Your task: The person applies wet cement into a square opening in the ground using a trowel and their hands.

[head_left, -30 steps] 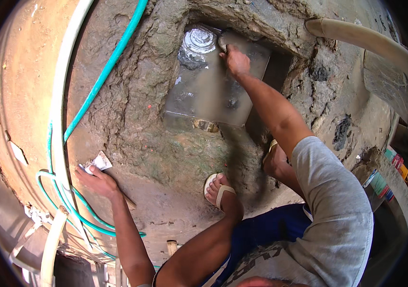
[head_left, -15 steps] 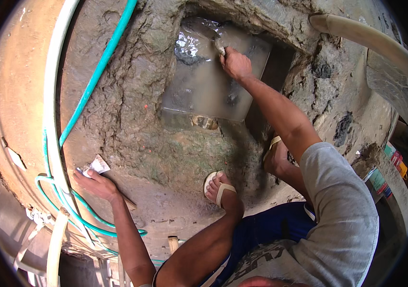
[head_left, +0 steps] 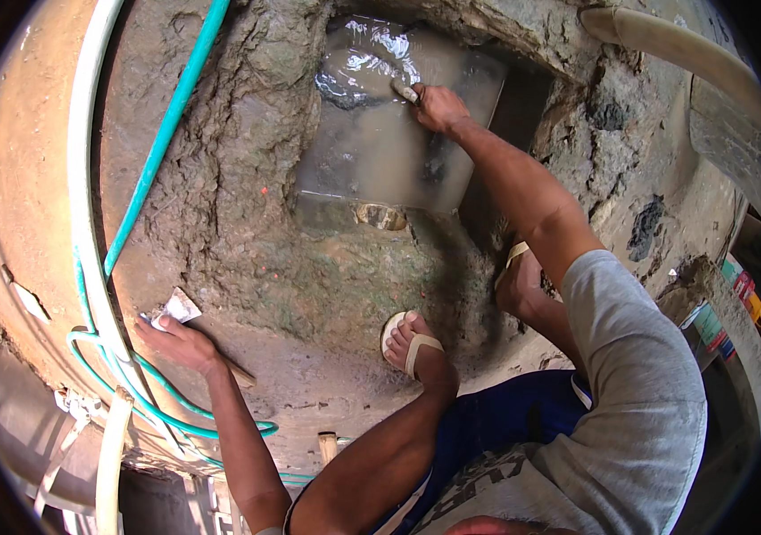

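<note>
The right hand (head_left: 443,109) has shifted slightly toward the wearer, fingers closed round a muddy object (head_left: 405,90) projecting left of the grip; water-filled pit (head_left: 521,109) beneath. Left hand (head_left: 177,343) over a pale-bladed tool (head_left: 183,305), grip indeterminable.

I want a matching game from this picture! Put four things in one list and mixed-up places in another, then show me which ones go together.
Things
1. Bare right hand's grip
2. Thin, green, flexible hose
3. Flat, pale, blade-shaped piece
4. Flat flip-flop sandal with cream straps

Places
A. By the bare left hand's grip
B. On the person's left foot
C. Looped near the picture's lower left
D. Over cloudy grey-brown water, as the picture shows it

Right pairs
1-D, 2-C, 3-A, 4-B
</note>
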Action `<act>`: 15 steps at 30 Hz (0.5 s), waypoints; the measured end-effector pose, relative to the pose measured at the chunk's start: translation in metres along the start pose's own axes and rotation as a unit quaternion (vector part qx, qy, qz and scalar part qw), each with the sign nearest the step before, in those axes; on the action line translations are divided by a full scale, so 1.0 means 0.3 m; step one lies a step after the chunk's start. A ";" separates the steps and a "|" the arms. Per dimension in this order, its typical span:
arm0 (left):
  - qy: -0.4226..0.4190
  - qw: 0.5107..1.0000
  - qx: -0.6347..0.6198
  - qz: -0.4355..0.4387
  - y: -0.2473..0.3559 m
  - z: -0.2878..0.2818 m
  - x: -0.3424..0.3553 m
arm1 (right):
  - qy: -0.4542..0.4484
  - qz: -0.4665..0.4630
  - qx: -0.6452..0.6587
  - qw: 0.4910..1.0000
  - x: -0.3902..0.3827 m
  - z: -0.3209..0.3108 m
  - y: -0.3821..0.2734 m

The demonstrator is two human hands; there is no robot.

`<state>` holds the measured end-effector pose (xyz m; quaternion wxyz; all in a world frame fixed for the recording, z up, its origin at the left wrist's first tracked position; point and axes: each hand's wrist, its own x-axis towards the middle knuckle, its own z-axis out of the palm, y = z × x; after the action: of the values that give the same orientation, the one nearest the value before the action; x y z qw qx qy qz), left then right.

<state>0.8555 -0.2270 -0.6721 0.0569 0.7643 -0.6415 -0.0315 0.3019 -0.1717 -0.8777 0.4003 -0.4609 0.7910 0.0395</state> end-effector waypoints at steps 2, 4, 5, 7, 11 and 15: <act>-0.002 1.000 -0.006 -0.005 0.010 -0.005 -0.002 | -0.012 -0.007 0.000 1.000 0.003 0.012 -0.007; -0.004 1.000 -0.003 -0.004 0.008 -0.006 -0.002 | -0.055 -0.019 0.013 0.998 0.007 0.019 -0.011; -0.004 1.000 -0.002 -0.003 0.006 -0.006 0.000 | -0.055 -0.019 0.014 0.998 0.006 0.023 -0.014; -0.003 1.000 0.005 -0.001 0.002 -0.007 -0.001 | -0.079 -0.080 0.013 0.994 0.001 0.032 -0.026; -0.005 1.000 0.015 -0.001 0.011 -0.009 -0.003 | -0.131 -0.099 0.023 0.986 -0.012 0.069 -0.031; -0.004 1.000 0.026 0.003 0.000 -0.015 -0.001 | -0.156 -0.100 0.128 0.974 -0.027 0.131 -0.027</act>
<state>0.8559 -0.2264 -0.6676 0.0343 0.7635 -0.6447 -0.0174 0.3335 -0.1538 -0.8964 0.5762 -0.4713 0.6670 -0.0309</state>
